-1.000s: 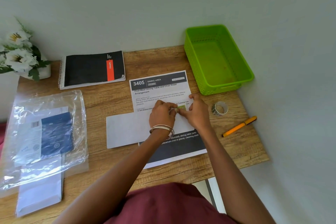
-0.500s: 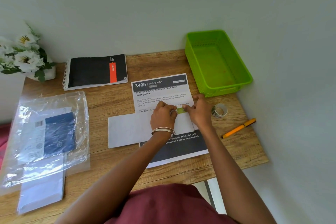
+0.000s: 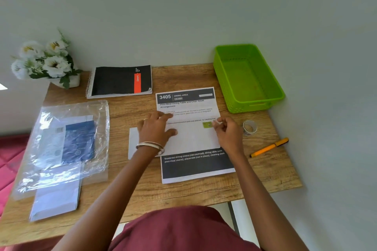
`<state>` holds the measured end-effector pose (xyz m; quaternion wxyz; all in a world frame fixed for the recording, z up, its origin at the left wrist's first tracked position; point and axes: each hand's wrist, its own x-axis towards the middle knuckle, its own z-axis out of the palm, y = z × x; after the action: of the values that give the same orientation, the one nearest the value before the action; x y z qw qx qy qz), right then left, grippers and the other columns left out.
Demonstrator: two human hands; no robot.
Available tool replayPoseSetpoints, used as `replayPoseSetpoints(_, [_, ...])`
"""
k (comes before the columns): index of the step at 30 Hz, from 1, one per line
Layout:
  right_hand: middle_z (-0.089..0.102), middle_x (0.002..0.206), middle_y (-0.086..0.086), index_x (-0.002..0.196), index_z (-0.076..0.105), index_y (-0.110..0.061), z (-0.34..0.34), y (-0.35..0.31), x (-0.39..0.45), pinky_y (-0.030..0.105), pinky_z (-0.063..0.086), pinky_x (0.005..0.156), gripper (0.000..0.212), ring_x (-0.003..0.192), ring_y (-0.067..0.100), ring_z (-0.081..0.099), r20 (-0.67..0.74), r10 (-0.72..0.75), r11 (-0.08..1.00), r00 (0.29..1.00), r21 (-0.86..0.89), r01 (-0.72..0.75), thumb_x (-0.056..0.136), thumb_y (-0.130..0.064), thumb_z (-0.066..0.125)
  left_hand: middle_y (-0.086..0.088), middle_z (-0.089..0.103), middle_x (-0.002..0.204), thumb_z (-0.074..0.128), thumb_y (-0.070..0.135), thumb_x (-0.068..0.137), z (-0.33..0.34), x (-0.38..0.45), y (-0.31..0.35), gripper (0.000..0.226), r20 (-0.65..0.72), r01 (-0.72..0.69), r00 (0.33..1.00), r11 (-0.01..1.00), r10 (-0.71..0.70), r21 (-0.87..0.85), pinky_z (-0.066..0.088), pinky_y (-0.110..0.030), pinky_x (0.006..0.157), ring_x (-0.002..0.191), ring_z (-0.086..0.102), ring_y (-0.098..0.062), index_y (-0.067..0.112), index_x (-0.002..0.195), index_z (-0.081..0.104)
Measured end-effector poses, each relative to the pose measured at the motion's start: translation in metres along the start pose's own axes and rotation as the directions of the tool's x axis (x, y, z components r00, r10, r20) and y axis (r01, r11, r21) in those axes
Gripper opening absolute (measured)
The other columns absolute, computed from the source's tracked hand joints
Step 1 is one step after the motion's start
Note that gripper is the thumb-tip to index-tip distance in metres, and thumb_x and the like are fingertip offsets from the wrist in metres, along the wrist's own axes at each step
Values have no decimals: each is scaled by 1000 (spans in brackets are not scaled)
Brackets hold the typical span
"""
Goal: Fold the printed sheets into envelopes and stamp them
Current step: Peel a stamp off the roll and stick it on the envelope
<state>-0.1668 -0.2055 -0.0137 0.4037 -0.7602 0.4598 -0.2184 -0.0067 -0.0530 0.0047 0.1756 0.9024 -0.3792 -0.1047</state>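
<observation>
Pictured at a wooden bench: left hand spread flat, fingers straight, pressing on a white envelope laid across a printed sheet; right hand at the envelope's right end, fingers loosely curled, fingertips just beside a small green stamp stuck near the envelope's top right corner, contact with it unclear. Right of the right hand, a roll of tape and an orange pen; beyond it, a green basket. Left of the left hand, a clear plastic packet over more envelopes; beyond it, a black notebook and white flowers
</observation>
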Motion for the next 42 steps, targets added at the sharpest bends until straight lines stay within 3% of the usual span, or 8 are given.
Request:
replayPoseSetpoints(5, [62, 95, 11, 102, 63, -5, 10, 2, -5, 27, 43, 66, 33, 83, 23, 59, 0, -33, 987, 999, -159, 32, 82, -29, 72, 2, 43, 140, 67, 45, 77, -7, -20, -18, 68, 140, -18, 990, 960, -22, 278, 0, -64, 108, 132, 37, -26, 31, 137, 37])
replayPoseSetpoints(13, [63, 95, 8, 104, 61, -8, 14, -9, -1, 29, 43, 67, 42, 87, 25, 59, 3, 28, 982, 1000, -184, -27, 80, -40, 71, 0, 42, 133, 74, 37, 74, -10, -14, -18, 68, 143, -40, 990, 978, 11, 203, 2, -60, 109, 132, 30, -25, 32, 134, 42])
replayPoseSetpoints(21, [57, 77, -1, 80, 59, -13, -8, -19, 3, 31, 47, 66, 31, 72, 15, 52, 188, 136, 947, 973, 264, -183, 66, -21, 85, 2, 59, 112, 64, 28, 84, -30, -8, -24, 23, 89, -16, 996, 996, 24, -88, 25, -47, 104, 109, 51, -23, 24, 106, 64])
replayPoseSetpoints(26, [74, 91, 7, 96, 67, -7, -34, -42, -9, 34, 58, 68, 28, 84, 25, 70, 349, 42, 813, 936, 533, -236, 71, -3, 78, -5, 68, 103, 68, 20, 82, -68, -4, -8, 21, 138, -128, 977, 965, 162, -231, 44, -28, 80, 90, 59, -20, 13, 102, 68])
replayPoseSetpoints(29, [75, 75, 1, 89, 68, -3, -49, -55, -14, 23, 54, 55, 20, 68, 15, 71, 312, 17, 777, 950, 594, -209, 72, 8, 72, -2, 67, 96, 71, 22, 79, -91, -1, -2, 22, 139, -158, 972, 961, 192, -227, 44, -24, 71, 85, 59, -17, 18, 100, 68])
replayPoseSetpoints(34, [73, 67, 2, 77, 69, -3, -72, -57, -9, 27, 56, 57, 18, 61, 15, 69, 205, 56, 791, 977, 588, -169, 66, 9, 76, 0, 66, 95, 76, 21, 73, -115, 6, -15, 22, 189, -37, 978, 961, 92, -273, 49, -31, 78, 88, 62, -18, 19, 94, 68])
replayPoseSetpoints(39, [75, 81, 7, 86, 70, -1, -90, -53, -10, 29, 56, 58, 20, 72, 19, 71, 218, 60, 778, 974, 601, -183, 67, -1, 77, -2, 67, 96, 75, 7, 72, -111, 7, -21, 21, 209, 160, 977, 776, -37, -610, 56, -44, 81, 89, 65, -22, 19, 88, 67])
replayPoseSetpoints(42, [75, 83, 4, 91, 70, -5, -104, -50, -11, 27, 57, 58, 17, 73, 15, 71, 219, 59, 775, 974, 605, -183, 74, -6, 74, -5, 64, 107, 75, 2, 70, -106, 12, -14, 35, 181, 159, 983, 697, -43, -699, 56, -45, 80, 98, 63, -25, 18, 100, 66])
